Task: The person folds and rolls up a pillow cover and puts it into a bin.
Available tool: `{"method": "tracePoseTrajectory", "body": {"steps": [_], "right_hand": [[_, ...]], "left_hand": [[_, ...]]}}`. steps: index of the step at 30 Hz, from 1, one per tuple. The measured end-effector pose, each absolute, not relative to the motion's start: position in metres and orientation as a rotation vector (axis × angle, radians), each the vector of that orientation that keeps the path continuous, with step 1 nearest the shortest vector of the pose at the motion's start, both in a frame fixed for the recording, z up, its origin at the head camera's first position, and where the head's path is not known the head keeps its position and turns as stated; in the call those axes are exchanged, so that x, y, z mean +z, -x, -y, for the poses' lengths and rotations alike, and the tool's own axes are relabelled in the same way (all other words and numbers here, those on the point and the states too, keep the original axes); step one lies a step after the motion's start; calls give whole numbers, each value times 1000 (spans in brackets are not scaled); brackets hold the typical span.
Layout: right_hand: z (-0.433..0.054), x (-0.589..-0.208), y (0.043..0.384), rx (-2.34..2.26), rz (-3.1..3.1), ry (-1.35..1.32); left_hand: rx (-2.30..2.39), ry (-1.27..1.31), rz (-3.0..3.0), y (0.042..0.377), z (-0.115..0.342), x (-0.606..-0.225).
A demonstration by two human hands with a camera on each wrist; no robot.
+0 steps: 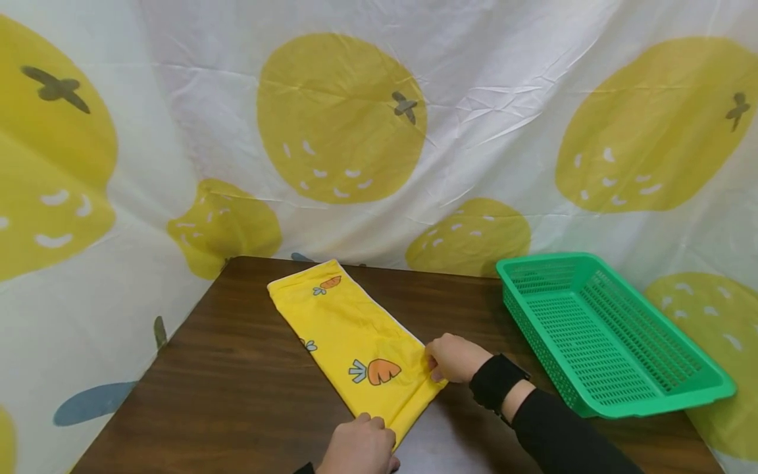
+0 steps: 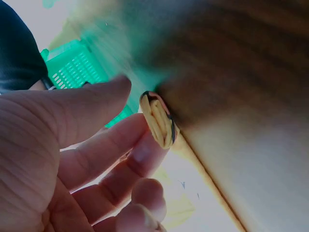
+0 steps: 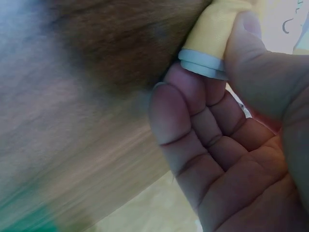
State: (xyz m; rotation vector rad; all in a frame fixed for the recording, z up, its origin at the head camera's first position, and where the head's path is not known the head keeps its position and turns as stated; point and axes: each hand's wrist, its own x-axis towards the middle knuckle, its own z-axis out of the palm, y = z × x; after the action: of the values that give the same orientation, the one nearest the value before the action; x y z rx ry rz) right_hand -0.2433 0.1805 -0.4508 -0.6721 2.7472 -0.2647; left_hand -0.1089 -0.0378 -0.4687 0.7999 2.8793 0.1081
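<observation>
I see the brown table (image 1: 237, 375) carrying a green basket (image 1: 539, 342) on the right and, left of it, the yellow carrot-print cloth (image 1: 361, 329). At its folded near edge, my right grip (image 1: 456, 357) pinches one end; my left grip (image 1: 362, 446) holds the other.

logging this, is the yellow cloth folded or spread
Folded, at least at the near end: the yellow cloth shows stacked layers beside the left hand in the left wrist view.

Cloth (image 1: 349, 329) yel., white-edged, w/ orange carrot print. Basket (image 1: 592, 349) solid green; tbl (image 1: 237, 382) dk brown woodgrain. Backdrop (image 1: 503, 39) white w/ big yel. fruit.
</observation>
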Motion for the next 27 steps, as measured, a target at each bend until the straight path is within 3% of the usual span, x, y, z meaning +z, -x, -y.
{"method": "tracePoseTrajectory", "body": {"steps": [4, 13, 27], "right_hand": [[-189, -454, 239, -260, -2800, 800], [-201, -461, 222, 79, -2929, 1482], [-201, -468, 211, 381, -2992, 1660]], "left_hand": [[126, -755, -2826, 111, 34, -465], [77, -724, -2850, 112, 31, -462], [130, -619, -2847, 112, 27, -463]]}}
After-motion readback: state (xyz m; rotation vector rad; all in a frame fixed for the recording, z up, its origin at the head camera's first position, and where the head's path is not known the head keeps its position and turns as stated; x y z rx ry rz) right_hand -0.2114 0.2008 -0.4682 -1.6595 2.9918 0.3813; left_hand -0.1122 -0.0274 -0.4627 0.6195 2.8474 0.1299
